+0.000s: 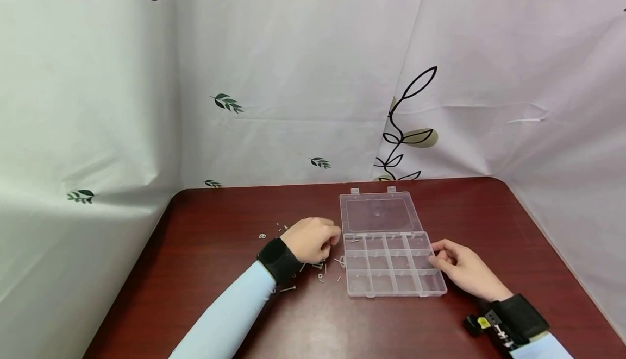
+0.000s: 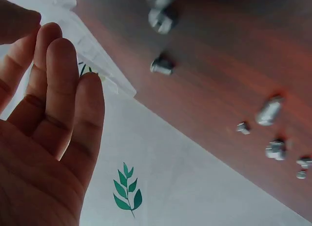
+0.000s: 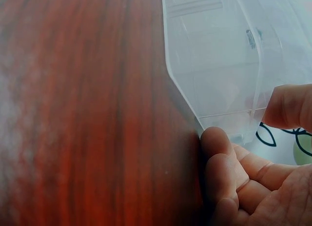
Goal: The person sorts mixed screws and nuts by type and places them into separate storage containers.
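A clear plastic compartment box (image 1: 359, 284) lies on the table, its lid (image 1: 376, 212) folded back to the far side. At its right wall, my right hand (image 1: 462, 268) grips the edge, thumb on the inner side and curled fingers outside, as the right wrist view shows. My left hand (image 1: 312, 240) hovers by the box's left edge. In the left wrist view its thumb and forefinger tips meet; anything between them is hidden. A small screw (image 1: 354, 240) lies in the far left compartment. Loose screws (image 1: 318, 265) are scattered below the left hand.
Small nuts or washers (image 1: 262, 235) lie farther left on the dark red table (image 1: 220, 212). A longer screw (image 1: 288, 289) rests nearer the front. White patterned cloth (image 1: 293, 76) hangs behind the table and along both sides.
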`<state>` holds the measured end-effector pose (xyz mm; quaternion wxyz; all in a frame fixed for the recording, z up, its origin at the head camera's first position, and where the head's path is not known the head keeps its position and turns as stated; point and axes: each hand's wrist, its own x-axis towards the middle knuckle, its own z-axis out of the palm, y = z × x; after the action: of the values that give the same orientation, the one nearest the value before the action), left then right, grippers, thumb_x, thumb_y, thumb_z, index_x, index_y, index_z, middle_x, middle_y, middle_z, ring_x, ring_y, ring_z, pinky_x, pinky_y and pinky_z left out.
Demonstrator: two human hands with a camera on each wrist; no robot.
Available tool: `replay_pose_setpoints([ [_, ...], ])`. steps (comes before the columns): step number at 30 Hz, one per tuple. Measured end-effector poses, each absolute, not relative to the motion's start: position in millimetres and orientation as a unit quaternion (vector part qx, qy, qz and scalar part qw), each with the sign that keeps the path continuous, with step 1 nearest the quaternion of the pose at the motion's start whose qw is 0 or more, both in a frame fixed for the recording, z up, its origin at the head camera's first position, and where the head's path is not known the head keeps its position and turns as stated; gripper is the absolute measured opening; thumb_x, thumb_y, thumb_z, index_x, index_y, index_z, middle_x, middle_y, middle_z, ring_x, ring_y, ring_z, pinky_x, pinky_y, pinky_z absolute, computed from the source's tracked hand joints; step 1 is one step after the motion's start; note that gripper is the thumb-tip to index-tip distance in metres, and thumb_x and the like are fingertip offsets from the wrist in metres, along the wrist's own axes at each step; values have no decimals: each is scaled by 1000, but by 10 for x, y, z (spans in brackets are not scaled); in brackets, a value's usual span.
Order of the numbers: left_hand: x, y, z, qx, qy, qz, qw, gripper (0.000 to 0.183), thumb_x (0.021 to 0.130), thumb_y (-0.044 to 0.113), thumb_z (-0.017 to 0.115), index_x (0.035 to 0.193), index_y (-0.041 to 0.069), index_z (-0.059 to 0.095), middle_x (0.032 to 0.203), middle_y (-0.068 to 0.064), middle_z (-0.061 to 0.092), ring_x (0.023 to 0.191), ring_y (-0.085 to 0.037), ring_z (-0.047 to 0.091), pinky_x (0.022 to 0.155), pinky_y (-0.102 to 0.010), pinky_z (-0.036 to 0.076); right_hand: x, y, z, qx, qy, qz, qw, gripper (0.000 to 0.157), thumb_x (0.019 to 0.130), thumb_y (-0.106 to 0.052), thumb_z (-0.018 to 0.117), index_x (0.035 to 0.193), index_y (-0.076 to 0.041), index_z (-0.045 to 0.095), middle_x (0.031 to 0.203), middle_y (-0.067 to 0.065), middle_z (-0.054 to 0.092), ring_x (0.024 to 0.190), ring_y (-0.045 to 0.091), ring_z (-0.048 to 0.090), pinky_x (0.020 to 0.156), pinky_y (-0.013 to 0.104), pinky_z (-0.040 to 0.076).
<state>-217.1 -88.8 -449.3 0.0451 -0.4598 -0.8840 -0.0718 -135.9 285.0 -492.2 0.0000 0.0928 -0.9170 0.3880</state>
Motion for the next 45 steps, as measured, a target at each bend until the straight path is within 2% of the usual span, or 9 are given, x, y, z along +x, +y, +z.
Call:
replay_pose_setpoints([
  [6, -1953, -993, -4567, -493, -869, -30, 34, 15, 69, 23, 72, 80, 24, 62, 77, 15, 44, 74, -6, 49, 68, -24, 43, -1365, 2852, -4894, 90, -917, 389, -6, 34, 92, -34, 65, 110, -5, 64, 72, -2, 49, 60, 8, 45, 61, 26, 35],
  [14, -1861, -1010, -4636, -498, -866, -12, 42, 17, 70, 28, 75, 79, 25, 61, 77, 15, 44, 74, -6, 47, 69, -25, 42, -1362, 2871, -4943, 99, -918, 385, 3, 31, 93, -33, 64, 110, -7, 65, 71, -4, 48, 59, 6, 43, 61, 26, 34],
  [22, -1835, -976, -4578, -502, -863, -20, 47, 13, 71, 17, 73, 75, 23, 62, 73, 15, 43, 68, -4, 46, 66, -24, 41, -1353, 2868, -4942, 104, -916, 387, 1, 30, 94, -34, 63, 110, -8, 65, 70, -5, 48, 59, 6, 43, 63, 26, 33],
  [29, -1833, -911, -4621, -487, -870, -23, 74, 20, 69, 7, 64, 66, 24, 54, 66, 14, 38, 61, -3, 42, 57, -24, 35, -1352, 2868, -4951, 102, -917, 386, 2, 30, 94, -34, 63, 109, -8, 64, 70, -5, 48, 60, 6, 43, 63, 26, 34],
  [34, -1815, -824, -4654, -440, -892, 19, 99, 17, 68, 9, 65, 79, 22, 61, 64, 11, 51, 61, -10, 55, 56, -29, 44, -1351, 2872, -4959, 99, -918, 385, 4, 30, 93, -34, 63, 109, -8, 64, 71, -5, 48, 60, 6, 44, 63, 25, 34],
  [37, -1816, -781, -4675, -415, -903, 32, 103, 26, 65, 12, 67, 89, 21, 66, 66, 8, 58, 62, -14, 60, 55, -33, 48, -1348, 2871, -4958, 99, -916, 388, 4, 30, 93, -33, 63, 109, -8, 64, 71, -5, 48, 60, 6, 44, 63, 25, 34],
  [45, -1909, -730, -4663, -407, -906, 19, 110, 26, 64, 16, 62, 90, 20, 61, 66, 9, 51, 62, -14, 55, 53, -31, 43, -1344, 2860, -4947, 100, -916, 389, 6, 30, 93, -33, 64, 109, -8, 65, 71, -5, 48, 59, 6, 44, 63, 25, 34],
])
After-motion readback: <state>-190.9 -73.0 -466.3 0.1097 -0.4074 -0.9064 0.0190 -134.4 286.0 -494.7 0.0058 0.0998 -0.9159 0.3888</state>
